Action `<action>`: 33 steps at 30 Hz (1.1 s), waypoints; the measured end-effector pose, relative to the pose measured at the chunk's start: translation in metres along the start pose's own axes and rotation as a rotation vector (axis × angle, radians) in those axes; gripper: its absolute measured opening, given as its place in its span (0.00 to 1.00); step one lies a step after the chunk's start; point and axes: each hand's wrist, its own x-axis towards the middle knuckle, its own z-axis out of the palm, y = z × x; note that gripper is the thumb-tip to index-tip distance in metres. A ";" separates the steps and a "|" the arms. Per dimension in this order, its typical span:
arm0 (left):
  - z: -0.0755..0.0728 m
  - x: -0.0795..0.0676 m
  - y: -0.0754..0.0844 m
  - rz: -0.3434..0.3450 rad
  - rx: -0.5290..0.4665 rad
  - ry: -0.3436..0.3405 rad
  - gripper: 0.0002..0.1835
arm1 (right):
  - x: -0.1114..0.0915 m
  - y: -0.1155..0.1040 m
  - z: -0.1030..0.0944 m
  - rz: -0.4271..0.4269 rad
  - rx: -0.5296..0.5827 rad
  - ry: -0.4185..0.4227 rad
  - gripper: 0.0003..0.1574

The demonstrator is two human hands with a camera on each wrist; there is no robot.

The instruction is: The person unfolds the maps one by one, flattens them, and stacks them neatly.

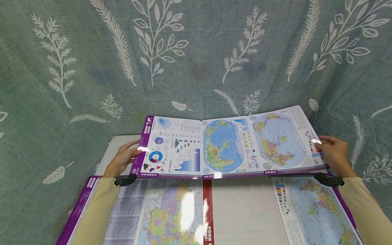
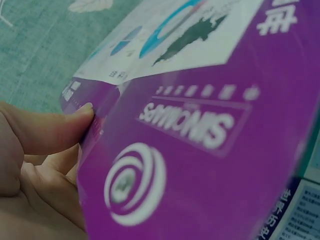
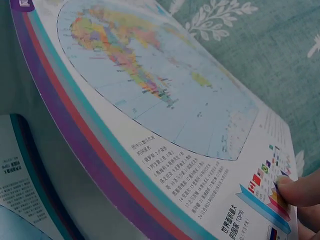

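Note:
A long, creased world map sheet (image 1: 225,146) with three panels and purple trim is held up between both hands, its print upside down in the head view. My left hand (image 1: 122,159) pinches its purple left edge, the thumb on top; the left wrist view shows the white spiral logo (image 2: 134,182) near that thumb. At the opposite end, my right hand (image 1: 335,153) pinches the right edge, the thumb over the small flags. The right wrist view shows the sheet bowed, with purple, red and teal bands along its near edge (image 3: 75,135).
Under the raised sheet, a China map (image 1: 166,217) with a red strip lies at the left on the white table (image 1: 245,211). Another world map (image 1: 318,207) lies at the right. Behind hangs a green leaf-patterned cloth (image 1: 196,61).

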 end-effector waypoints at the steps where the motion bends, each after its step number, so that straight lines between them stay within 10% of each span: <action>1: -0.001 0.000 -0.001 -0.005 0.002 0.007 0.33 | 0.000 0.001 0.000 0.010 0.000 -0.006 0.34; 33: 0.001 0.008 -0.029 -0.004 0.066 0.103 0.30 | 0.004 0.028 0.024 -0.066 -0.191 0.000 0.28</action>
